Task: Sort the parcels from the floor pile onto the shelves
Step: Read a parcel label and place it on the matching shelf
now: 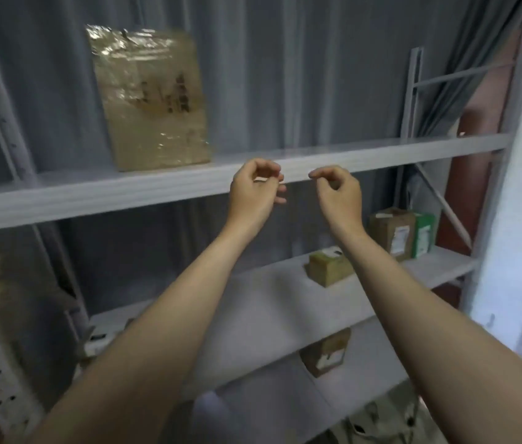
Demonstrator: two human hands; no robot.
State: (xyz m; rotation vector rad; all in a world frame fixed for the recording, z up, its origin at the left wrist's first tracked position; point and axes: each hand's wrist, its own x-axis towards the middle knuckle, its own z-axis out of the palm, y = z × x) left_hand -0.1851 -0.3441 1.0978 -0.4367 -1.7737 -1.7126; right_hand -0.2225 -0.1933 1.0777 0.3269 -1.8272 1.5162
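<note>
On the upper shelf (pixel 381 152) a tall, tape-wrapped cardboard parcel (pixel 150 100) stands upright, to the left of both hands. The left hand (pixel 255 190) and right hand (pixel 338 187) hover just apart before the shelf edge, fingers loosely curled and holding nothing. The middle shelf (pixel 269 299) carries a small box (pixel 328 267), a brown box (pixel 392 230) and a green box (pixel 424 233).

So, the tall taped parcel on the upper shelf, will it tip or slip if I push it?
Probably tippy: the tall parcel stands on end on the upper shelf, taller than wide. Its glossy tape wrap may feel slippery in the hand. It looks stiff, like a cardboard box.
</note>
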